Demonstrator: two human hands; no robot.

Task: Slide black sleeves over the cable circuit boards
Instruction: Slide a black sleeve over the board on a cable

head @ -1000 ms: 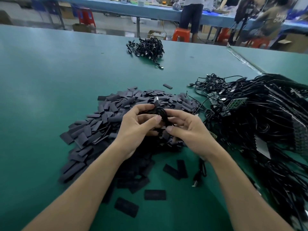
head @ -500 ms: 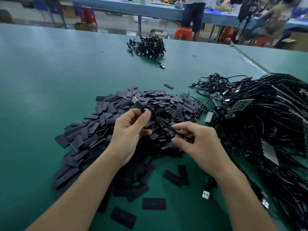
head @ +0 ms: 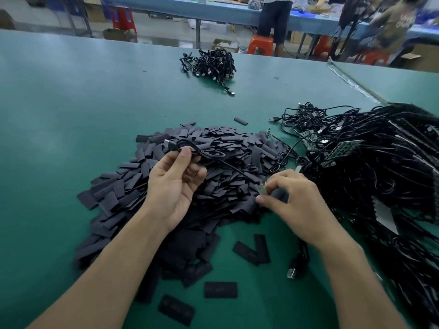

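pinching the looped cable [head: 207, 153] in my left hand [head: 174, 186], my right hand [head: 294, 203] nips its small board end [head: 262, 189] above the sleeve pile [head: 123, 188]; the cable heap [head: 368, 186] lies at three o'clock.

Green table [head: 71, 103] before me. Big heap of black sleeves [head: 225, 148] at centre, few stray sleeves [head: 221, 289] on my near side. Cable tangle [head: 380, 186] with green circuit boards [head: 344, 149] to my right. Small cable bundle [head: 211, 64] far across.

A factory assembly floor, shown by long green worktables [head: 71, 96], heaped cables [head: 380, 174], piled black sleeves [head: 213, 148], plastic stools [head: 260, 45], cardboard boxes [head: 224, 45]
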